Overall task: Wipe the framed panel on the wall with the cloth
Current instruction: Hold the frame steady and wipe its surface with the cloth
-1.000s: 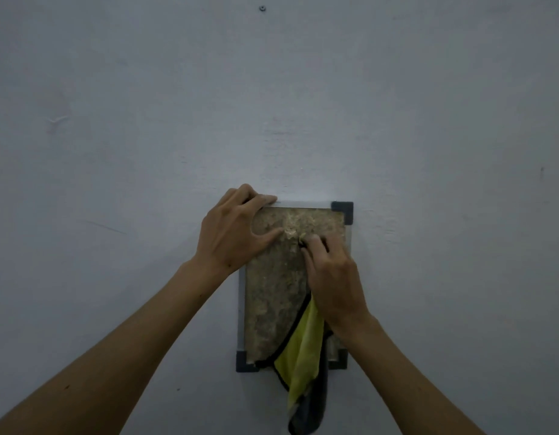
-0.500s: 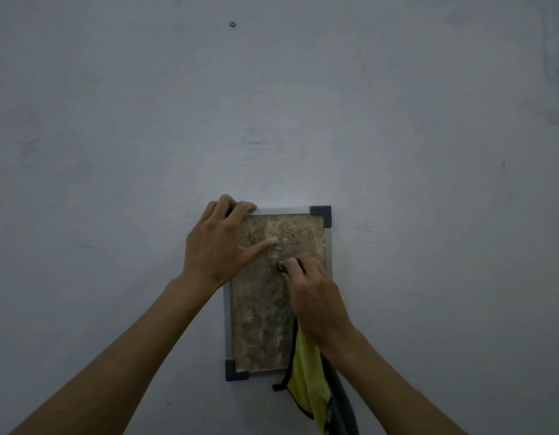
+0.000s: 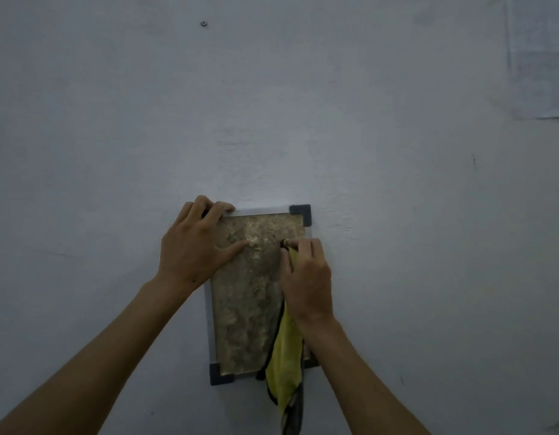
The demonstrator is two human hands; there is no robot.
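A small framed panel (image 3: 246,309) with a mottled brown face, a pale metal frame and dark plastic corners hangs on the wall. My left hand (image 3: 196,246) grips its upper left corner, fingers hooked over the top edge and thumb lying on the face. My right hand (image 3: 306,277) holds a yellow cloth (image 3: 286,372) with dark trim bunched in its fingers and presses it against the panel's upper right part. The rest of the cloth hangs down past the panel's lower right corner, which it hides.
The pale blue-grey wall (image 3: 303,105) fills the view. A small screw or nail (image 3: 204,24) sticks out high on the wall. A sheet of paper (image 3: 538,58) is stuck at the upper right.
My right hand with the cloth slid down the panel's face, then across to the right edge. My left hand has kept its hold on the upper left corner.
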